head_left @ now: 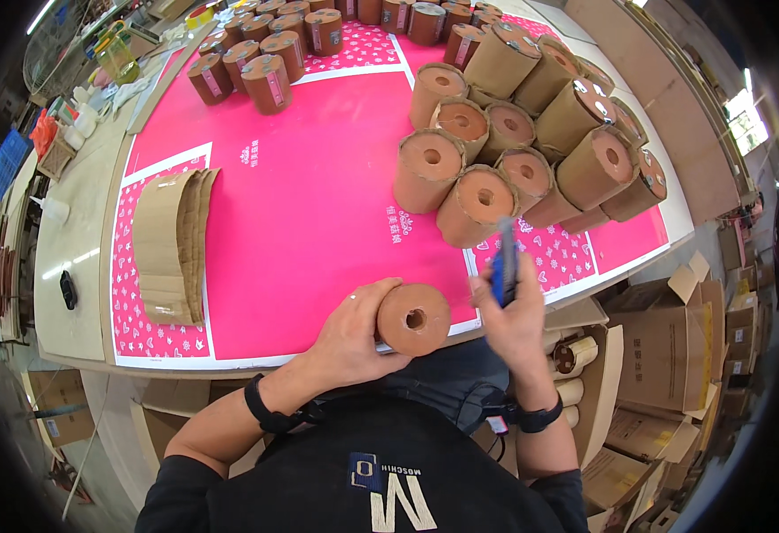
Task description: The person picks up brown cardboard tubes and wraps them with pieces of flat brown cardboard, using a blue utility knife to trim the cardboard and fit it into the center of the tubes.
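My left hand (351, 330) is wrapped round a reddish-brown cylindrical roll (429, 311) at the near edge of the table. The roll's round end, with a hole in its middle, faces up. Gripped in my right hand (516, 324) is a blue-handled utility knife (502, 271), smeared by motion, pointing away from me. The knife is right of the roll and apart from it. Just beyond the knife stands a group of similar brown rolls (476, 206), several wrapped in cardboard.
A pink printed sheet (318, 178) covers the table. Curved cardboard pieces (167, 249) lie stacked at left. More brown rolls (267, 84) with pink labels stand at the far side. Open cardboard boxes (660, 346) are on the right, and a small black object (69, 290) lies far left.
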A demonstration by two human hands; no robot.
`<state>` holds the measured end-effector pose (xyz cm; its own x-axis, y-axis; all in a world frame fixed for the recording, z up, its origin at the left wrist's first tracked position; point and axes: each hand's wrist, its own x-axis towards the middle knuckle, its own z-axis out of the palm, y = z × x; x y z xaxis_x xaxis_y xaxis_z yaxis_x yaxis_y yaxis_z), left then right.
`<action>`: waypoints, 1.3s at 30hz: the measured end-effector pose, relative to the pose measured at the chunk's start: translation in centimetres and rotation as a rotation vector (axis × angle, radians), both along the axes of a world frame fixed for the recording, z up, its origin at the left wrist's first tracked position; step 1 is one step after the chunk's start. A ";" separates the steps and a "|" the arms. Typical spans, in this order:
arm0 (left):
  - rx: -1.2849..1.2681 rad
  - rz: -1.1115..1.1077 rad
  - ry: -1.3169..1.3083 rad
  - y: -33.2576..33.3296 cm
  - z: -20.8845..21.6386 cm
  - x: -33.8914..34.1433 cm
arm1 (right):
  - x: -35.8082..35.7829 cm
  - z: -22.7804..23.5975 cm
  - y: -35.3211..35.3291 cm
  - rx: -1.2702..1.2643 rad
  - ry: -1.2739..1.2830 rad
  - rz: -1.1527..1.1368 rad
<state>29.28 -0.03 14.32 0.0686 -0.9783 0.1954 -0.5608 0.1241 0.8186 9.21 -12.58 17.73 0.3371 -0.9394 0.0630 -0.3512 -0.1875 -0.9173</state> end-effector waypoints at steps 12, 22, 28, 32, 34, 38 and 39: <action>0.010 0.072 -0.013 0.1 0.1 0.2 | -0.6 1.8 3.3 -0.091 -0.045 0.121; -0.032 0.111 -0.081 0.2 -0.4 -0.1 | -0.9 4.7 4.6 -0.464 0.243 0.553; -0.007 0.150 -0.030 0.4 -0.4 -0.6 | -2.6 3.2 5.2 0.172 -0.100 0.128; 0.008 0.129 -0.040 0.4 -0.2 -0.4 | -1.7 4.8 5.9 0.133 0.108 0.188; -0.072 0.069 0.018 0.2 0.5 -0.1 | -2.1 4.4 5.8 0.148 0.134 0.202; -0.074 0.022 0.039 0.1 0.1 0.6 | -3.2 4.0 5.6 0.087 0.234 0.237; -0.053 0.015 0.040 0.1 0.2 0.6 | -3.4 4.2 5.7 0.079 0.281 0.241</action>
